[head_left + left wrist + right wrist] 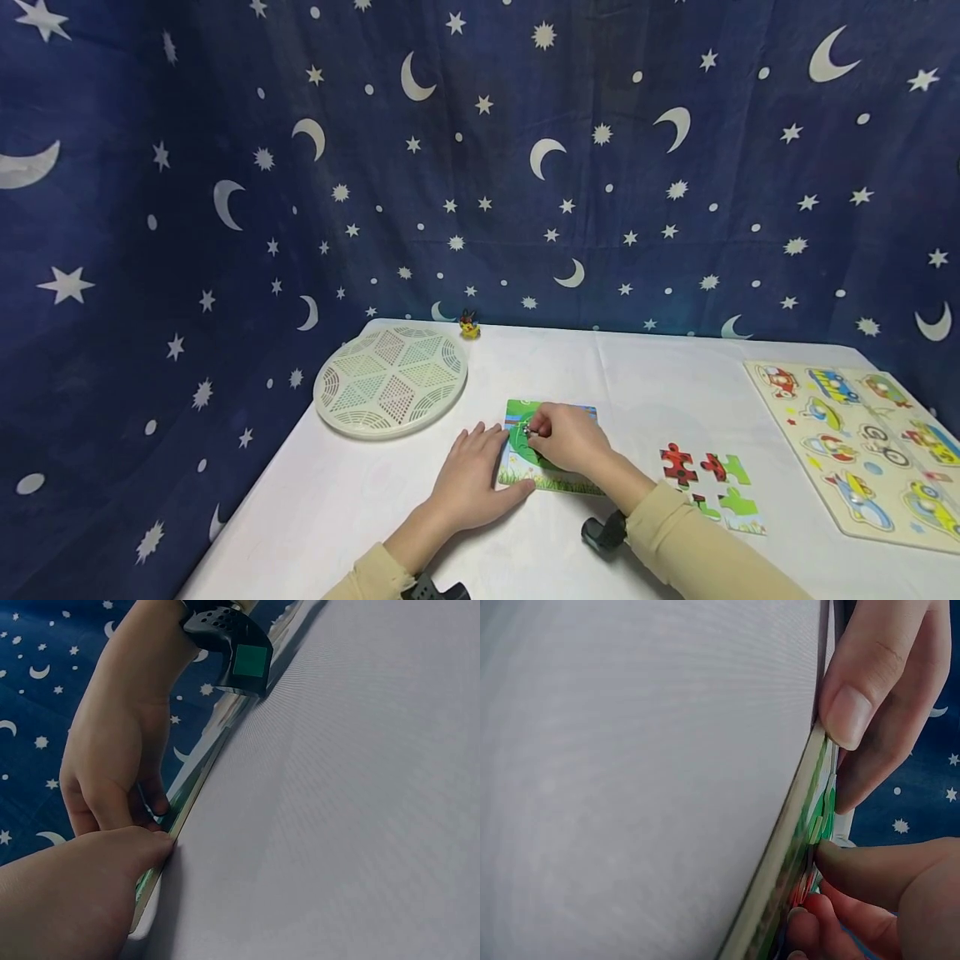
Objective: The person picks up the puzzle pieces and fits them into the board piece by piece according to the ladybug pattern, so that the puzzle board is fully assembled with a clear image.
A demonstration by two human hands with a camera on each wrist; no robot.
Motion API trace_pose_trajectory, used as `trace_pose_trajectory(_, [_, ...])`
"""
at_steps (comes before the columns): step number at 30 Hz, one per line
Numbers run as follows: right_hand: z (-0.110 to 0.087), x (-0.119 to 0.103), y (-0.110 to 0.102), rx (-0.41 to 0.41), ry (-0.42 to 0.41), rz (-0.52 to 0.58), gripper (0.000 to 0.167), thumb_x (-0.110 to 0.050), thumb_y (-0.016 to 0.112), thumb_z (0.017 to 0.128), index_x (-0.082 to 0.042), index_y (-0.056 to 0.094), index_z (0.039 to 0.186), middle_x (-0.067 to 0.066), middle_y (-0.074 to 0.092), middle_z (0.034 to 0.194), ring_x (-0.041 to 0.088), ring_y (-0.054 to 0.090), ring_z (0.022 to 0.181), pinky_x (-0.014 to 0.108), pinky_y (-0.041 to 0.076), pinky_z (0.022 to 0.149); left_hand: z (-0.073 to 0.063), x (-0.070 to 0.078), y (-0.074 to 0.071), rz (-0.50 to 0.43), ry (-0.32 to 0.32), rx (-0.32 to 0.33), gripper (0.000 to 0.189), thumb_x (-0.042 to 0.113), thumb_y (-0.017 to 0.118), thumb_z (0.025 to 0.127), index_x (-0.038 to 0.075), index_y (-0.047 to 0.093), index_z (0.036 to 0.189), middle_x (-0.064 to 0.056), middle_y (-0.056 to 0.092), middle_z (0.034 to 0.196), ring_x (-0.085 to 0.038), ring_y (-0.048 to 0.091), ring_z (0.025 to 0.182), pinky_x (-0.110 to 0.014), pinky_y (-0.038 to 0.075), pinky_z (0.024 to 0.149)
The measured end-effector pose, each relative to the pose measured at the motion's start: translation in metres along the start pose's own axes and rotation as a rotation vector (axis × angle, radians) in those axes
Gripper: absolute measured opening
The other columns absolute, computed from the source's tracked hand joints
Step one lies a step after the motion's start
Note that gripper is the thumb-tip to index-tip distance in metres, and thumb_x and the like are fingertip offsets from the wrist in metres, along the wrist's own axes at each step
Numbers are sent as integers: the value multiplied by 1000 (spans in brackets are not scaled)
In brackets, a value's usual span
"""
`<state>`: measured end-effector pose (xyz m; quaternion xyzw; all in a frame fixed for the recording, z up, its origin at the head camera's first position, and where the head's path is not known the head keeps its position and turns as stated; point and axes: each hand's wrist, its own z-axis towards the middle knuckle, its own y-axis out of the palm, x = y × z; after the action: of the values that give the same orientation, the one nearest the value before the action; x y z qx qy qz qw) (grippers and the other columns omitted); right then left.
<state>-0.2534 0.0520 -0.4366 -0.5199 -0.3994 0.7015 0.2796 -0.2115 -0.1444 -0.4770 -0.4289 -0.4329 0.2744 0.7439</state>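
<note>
A square puzzle board [516, 471] with a green leaf picture and a grassy lower edge lies flat on the table. My left hand [471, 485] rests at its left side, fingers stretched out and thumb at the near edge. Over the middle of the board, my right hand [572, 439] pinches a small puzzle piece [527, 431] between thumb and fingertips; most of it is hidden by the fingers. In the right wrist view, the right thumb [855, 866] and curled fingertips meet low over the board's surface. Several loose puzzle pieces [678, 465], red and green, lie right of the board.
A wooden peg board [817, 450] with vehicle pictures lies at the far right. On the left sits a round, pale board [390, 383] with a star pattern of holes. A small yellow figurine [469, 325] stands at the back edge, before a starry blue curtain [525, 167].
</note>
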Motion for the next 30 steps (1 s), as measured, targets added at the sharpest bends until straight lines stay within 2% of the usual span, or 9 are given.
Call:
trace_pose_trajectory(22, [5, 0, -3, -14, 70, -34, 17, -24, 82, 88, -18, 67, 85, -8, 59, 76, 11, 55, 68, 31, 48, 60, 1, 0, -1, 15, 9, 21, 83, 64, 61, 91, 5, 51, 148, -15, 50, 151, -38, 37, 146, -54, 23, 122])
trace_pose_trajectory(30, [3, 4, 0, 7, 38, -9, 15, -23, 82, 89, -20, 69, 82, -10, 59, 71, 10, 53, 65, 31, 47, 60, 0, 0, 1, 16, 9, 10, 83, 64, 61, 91, 5, 51, 149, -15, 51, 151, -37, 37, 146, -54, 23, 122])
